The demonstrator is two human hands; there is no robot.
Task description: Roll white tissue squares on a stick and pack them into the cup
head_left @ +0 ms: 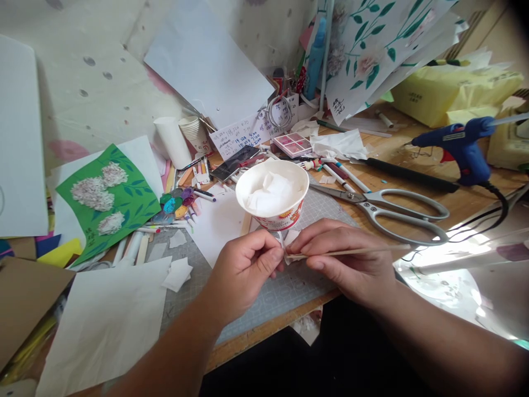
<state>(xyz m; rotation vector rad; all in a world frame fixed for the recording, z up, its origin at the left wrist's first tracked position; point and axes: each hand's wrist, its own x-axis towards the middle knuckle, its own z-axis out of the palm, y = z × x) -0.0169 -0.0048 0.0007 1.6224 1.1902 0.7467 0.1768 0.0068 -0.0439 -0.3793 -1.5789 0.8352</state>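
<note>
Pale wall covering (88, 33), spotted grey and pink, at the back. Wooden surface (388, 149), crowded, partly topped by a grey cutting mat (256, 309) with a printed grid. One flower picture (367, 63), white ground with green leaves, upright at the back right. One green picture (136, 204) bearing three clusters of whitish blooms, propped at the left. One yellow packet (433, 91), far right, behind the tools. Scissors (366, 207), metal, large loops to the right, blades towards the bowl. Glue gun (471, 149), blue, at the right, its cable trailing down. Hands, two, bare, meeting just in front of the bowl: the left hand (248, 267) pinches a white scrap between thumb and fingers; the right hand (355, 262) grips a thin stick. Bowl (285, 212), paper, red-patterned (white material (270, 193) inside). Phone (235, 164), dark, lying behind the bowl. Thin stick (372, 251), pale, roughly level, its left end beside the left fingertips. White scrap (282, 238), small, mostly hidden by the fingers.
</note>
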